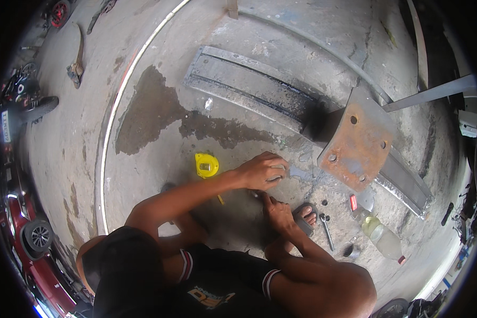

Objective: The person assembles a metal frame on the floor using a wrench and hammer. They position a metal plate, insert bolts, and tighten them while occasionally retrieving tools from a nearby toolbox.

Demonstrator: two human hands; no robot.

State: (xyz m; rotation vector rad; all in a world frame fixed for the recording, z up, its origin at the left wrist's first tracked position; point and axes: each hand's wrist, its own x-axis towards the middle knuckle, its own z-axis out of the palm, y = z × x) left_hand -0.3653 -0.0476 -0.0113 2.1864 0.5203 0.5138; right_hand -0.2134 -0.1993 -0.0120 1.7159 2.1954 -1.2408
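My left hand [261, 170] hovers over the concrete floor in front of me with its fingers curled in. Whatever it may hold is hidden. Just below it, my right hand [279, 213] is closed, and a small dark end shows by its fingertips, too unclear to name. A yellow tape measure [207, 173] lies left of my left hand, with a short yellow strip showing under that forearm. To the right of my hands stands a rusty steel plate [355, 139] with several holes, fixed to a steel post. A wrench [327, 233] lies beside my sandalled foot [306, 216].
A long grooved steel channel [238, 79] runs behind the plate. A bottle of pale liquid [382, 238], a small red object [353, 202] and a short metal cylinder [351, 250] sit at the right. A white pipe [109, 143] curves along the left; motorcycles and a red car [29, 238] stand beyond.
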